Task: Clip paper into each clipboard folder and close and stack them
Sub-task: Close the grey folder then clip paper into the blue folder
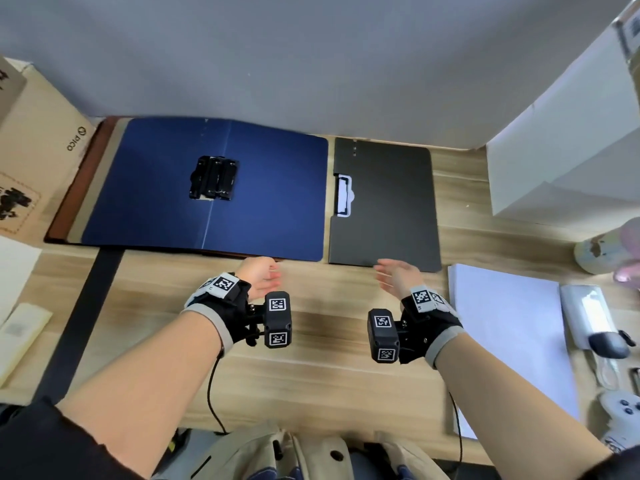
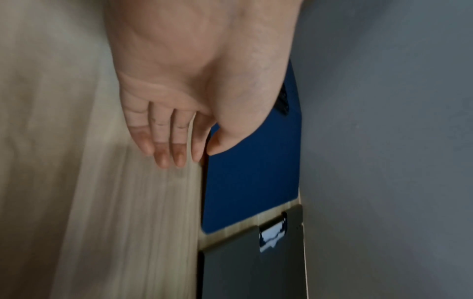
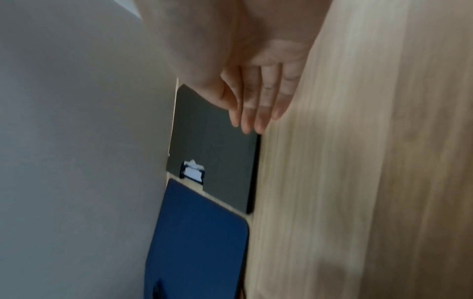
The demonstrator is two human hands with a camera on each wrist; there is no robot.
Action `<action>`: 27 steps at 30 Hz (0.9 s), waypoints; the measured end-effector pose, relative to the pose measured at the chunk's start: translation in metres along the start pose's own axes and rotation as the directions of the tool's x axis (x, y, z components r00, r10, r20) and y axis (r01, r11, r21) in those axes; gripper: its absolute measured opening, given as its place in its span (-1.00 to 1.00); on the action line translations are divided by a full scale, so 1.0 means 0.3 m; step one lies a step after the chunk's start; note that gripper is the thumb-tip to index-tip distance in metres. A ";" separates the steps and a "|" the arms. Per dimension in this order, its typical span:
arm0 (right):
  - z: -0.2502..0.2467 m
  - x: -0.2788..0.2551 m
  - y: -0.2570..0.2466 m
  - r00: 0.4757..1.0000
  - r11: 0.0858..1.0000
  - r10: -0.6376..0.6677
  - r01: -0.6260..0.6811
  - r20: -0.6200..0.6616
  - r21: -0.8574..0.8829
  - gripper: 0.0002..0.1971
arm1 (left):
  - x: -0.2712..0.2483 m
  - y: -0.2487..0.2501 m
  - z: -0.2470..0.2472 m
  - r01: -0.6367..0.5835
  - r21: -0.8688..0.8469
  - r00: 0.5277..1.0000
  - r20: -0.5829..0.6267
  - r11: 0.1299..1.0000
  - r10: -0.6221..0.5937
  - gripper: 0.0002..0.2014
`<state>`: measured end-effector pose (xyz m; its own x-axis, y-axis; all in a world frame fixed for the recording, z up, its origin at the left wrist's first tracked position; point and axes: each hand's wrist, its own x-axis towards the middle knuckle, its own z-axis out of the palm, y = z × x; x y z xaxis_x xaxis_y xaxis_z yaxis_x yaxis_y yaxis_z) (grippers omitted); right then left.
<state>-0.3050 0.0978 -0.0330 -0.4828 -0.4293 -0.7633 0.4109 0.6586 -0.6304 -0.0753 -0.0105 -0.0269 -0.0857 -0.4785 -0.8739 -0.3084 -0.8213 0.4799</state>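
Note:
A blue clipboard folder point(image 1: 207, 188) lies spread open at the back of the desk, its black clip point(image 1: 214, 177) at the middle fold, on top of a brown folder point(image 1: 65, 199). To its right a black folder point(image 1: 384, 206) lies shut, its clip point(image 1: 343, 197) showing at the left edge. A stack of white paper point(image 1: 509, 344) lies at the right. My left hand point(image 1: 265, 276) hovers with straight fingers at the blue folder's point(image 2: 250, 178) near edge. My right hand point(image 1: 394, 276) hovers likewise at the black folder's point(image 3: 215, 149) near edge. Neither holds anything.
A cardboard box point(image 1: 34, 161) stands at the left, and white boxes point(image 1: 568, 147) at the right back. A game controller point(image 1: 620, 410) and small devices point(image 1: 588, 317) lie at the far right. The grey wall point(image 1: 277, 57) closes the back.

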 end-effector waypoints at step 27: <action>0.330 -0.123 0.038 0.990 0.981 0.128 -0.117 0.062 -0.157 -0.68 | 0.035 0.050 -0.269 0.046 -0.325 0.985 0.171 0.944 0.010 -0.79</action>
<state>-0.2058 0.0599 -0.0261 -0.3770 -0.3793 -0.8450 0.3377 0.7932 -0.5067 -0.0044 -0.0528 -0.0228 -0.2494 -0.4270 -0.8692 0.0131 -0.8989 0.4379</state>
